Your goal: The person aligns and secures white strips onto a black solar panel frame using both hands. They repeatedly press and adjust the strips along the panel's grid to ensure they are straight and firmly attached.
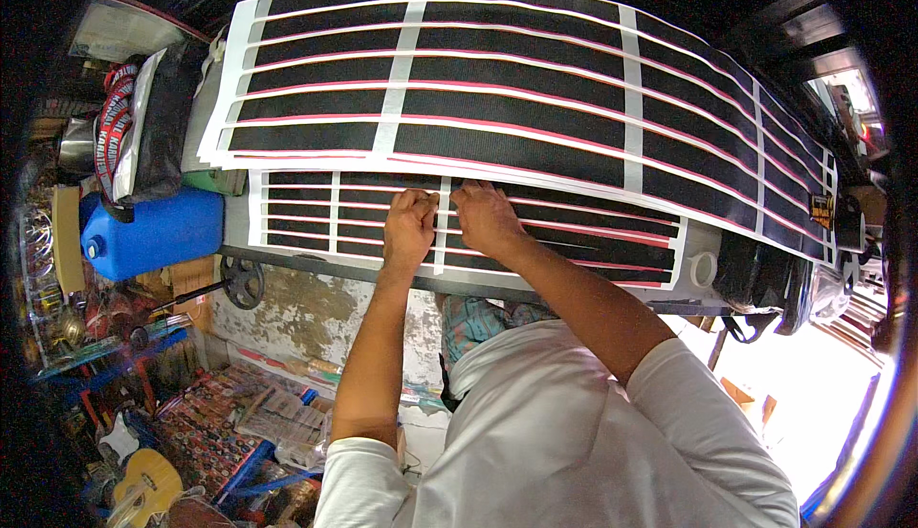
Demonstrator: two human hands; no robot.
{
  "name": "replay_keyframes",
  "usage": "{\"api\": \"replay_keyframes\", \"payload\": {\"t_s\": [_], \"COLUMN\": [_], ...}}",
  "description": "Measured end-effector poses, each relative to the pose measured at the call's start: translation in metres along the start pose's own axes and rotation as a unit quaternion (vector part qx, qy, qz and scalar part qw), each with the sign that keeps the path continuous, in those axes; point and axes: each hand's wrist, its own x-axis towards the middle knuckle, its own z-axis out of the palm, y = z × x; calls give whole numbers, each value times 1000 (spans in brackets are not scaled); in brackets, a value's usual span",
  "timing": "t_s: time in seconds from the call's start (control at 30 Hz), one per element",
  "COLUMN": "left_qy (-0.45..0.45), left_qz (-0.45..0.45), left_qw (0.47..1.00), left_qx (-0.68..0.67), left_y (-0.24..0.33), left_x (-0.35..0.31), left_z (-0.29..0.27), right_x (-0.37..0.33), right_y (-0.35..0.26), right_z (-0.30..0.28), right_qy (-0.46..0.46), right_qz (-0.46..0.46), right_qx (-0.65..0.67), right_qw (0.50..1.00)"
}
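A white sheet with rows of black strips edged in red [574,214] lies on the table in front of me. My left hand [411,224] rests on it with the fingers curled in, beside a pale grey cross band [443,231]. Just right of that band, my right hand [486,220] bends its fingers down onto the same sheet. Whatever the fingertips pinch is too small or hidden to make out. Beyond both hands, a larger sheet of the same striped kind [516,102] covers the far part of the table and overlaps the nearer sheet.
A blue jerrycan [158,234] stands at the left, below a black bag [167,126] with a red printed strap. Right of the near sheet lies a white tape roll [703,268]. A dark handwheel [243,282] sits under the table edge. A small yellow guitar [148,485] is at lower left.
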Motion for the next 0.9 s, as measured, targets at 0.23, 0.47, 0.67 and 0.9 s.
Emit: {"api": "replay_keyframes", "payload": {"t_s": [0.23, 0.47, 0.67, 0.9], "left_qy": [-53, -82, -38, -6], "left_qz": [29, -47, -82, -104], "left_qw": [998, 995, 995, 994], "left_qx": [-6, -37, -36, -18], "left_y": [-6, -2, 9, 6], "left_x": [11, 21, 8, 12], "left_z": [-8, -12, -3, -3], "right_x": [-2, -14, -31, -29], "right_y": [7, 11, 21, 24], "right_z": [-5, -13, -18, -28], "right_qy": [-37, -7, -15, -72], "right_qz": [-18, 23, 1, 9], "right_qx": [1, 19, 4, 21], "right_qw": [999, 1000, 1000, 997]}}
